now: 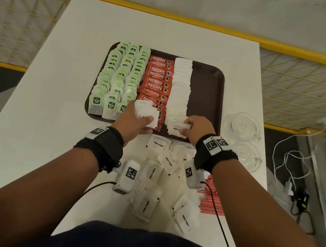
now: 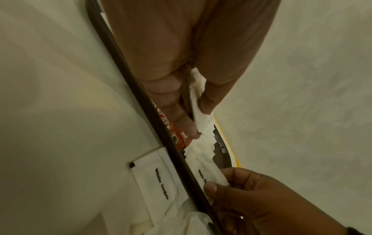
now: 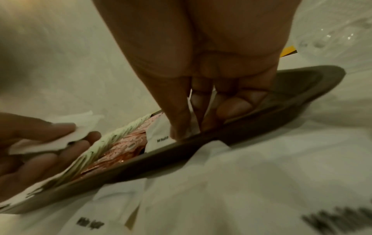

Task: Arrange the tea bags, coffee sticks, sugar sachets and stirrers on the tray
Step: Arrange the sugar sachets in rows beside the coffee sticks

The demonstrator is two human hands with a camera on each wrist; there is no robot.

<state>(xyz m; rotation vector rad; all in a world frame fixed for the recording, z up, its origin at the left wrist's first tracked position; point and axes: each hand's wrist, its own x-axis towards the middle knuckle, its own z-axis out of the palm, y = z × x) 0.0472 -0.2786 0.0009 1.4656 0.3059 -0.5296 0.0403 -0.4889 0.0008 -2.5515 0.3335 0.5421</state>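
A brown tray point(image 1: 215, 84) holds rows of green tea bags point(image 1: 118, 76), red coffee sticks point(image 1: 158, 77) and white sugar sachets point(image 1: 180, 88). Over the tray's near edge my left hand point(image 1: 140, 120) grips a small stack of sugar sachets point(image 1: 147, 113), thumb on top; the left wrist view shows that stack point(image 2: 196, 101) between thumb and fingers. At the near end of the sugar row my right hand point(image 1: 187, 126) pinches one sugar sachet point(image 1: 178, 128), its fingertips point(image 3: 181, 128) down by the tray rim point(image 3: 261, 127). Loose sachets point(image 1: 151, 173) and red stirrers point(image 1: 210, 200) lie on the table near me.
Two clear glass cups point(image 1: 244, 125) point(image 1: 246, 157) stand right of the tray near the table's right edge. White cables and a plug point(image 1: 289, 167) lie on the floor beyond that edge. The tray's right strip is bare.
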